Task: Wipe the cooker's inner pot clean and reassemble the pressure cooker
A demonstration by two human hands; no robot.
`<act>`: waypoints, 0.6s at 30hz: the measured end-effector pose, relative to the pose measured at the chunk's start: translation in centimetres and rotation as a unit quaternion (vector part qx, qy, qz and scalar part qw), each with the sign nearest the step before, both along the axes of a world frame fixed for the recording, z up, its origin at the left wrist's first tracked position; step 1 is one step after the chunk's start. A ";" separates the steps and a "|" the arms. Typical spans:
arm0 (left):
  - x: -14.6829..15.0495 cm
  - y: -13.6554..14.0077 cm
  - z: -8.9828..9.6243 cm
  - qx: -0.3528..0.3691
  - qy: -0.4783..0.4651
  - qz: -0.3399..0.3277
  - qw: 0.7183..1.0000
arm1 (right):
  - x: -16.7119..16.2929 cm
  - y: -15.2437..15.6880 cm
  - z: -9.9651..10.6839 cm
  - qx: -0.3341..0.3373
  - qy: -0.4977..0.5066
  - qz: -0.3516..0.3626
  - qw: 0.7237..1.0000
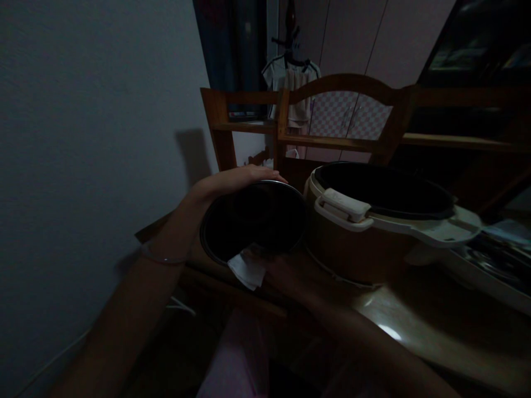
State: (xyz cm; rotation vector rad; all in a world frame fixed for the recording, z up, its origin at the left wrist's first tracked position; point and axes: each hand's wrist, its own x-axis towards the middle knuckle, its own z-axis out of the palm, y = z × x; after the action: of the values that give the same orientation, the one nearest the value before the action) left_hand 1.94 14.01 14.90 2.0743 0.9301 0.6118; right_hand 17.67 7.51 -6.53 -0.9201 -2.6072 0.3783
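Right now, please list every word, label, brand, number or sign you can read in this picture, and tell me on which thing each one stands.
None can be read.
Rice cooker: no legible brand or label on its body or handle.
Inner pot, held by the left hand: no readable marks.
White cloth at the right hand: plain.
Dark shelf items: too dim and blurred to tell.

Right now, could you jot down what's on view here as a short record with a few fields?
Left hand: grips the upper rim of the inner pot, which is tilted with its opening toward the camera
Right hand: presses a white cloth at the pot's lower rim
Beside it: rice cooker, lid open, on the wooden table
Behind: wooden chair, hanging clothes
Light: very dim
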 end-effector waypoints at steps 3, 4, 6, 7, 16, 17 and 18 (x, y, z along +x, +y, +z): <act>-0.1 0.1 0.1 0.005 0.000 -0.009 1.000 | -0.1 0.3 -0.3 0.017 -0.026 0.003 1.000; -0.1 0.2 0.1 0.013 0.003 -0.013 1.000 | -0.1 0.3 -0.4 0.022 -0.031 0.008 0.999; -0.2 0.4 0.1 0.024 0.008 -0.020 0.999 | -0.2 0.3 -0.4 0.032 -0.035 0.016 0.999; -0.2 0.5 0.1 0.025 0.008 -0.021 0.999 | -0.2 0.2 -0.3 0.035 -0.038 0.017 0.999; -0.1 -0.5 -0.2 -0.112 -0.049 0.032 0.992 | 0.4 -0.7 1.4 -0.008 -0.056 -0.014 0.998; 0.0 -0.5 -0.2 -0.113 -0.048 0.034 0.992 | 0.4 -0.8 1.5 -0.010 -0.059 -0.019 0.998; 0.0 -0.5 -0.2 -0.107 -0.046 0.029 0.993 | 0.3 -0.9 1.6 -0.007 -0.060 -0.026 0.998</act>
State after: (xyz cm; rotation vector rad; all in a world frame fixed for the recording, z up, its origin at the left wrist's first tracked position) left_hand 1.92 13.50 14.72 1.8204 0.9617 0.6047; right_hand 18.01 6.64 -4.94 -1.0430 -2.6862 0.3386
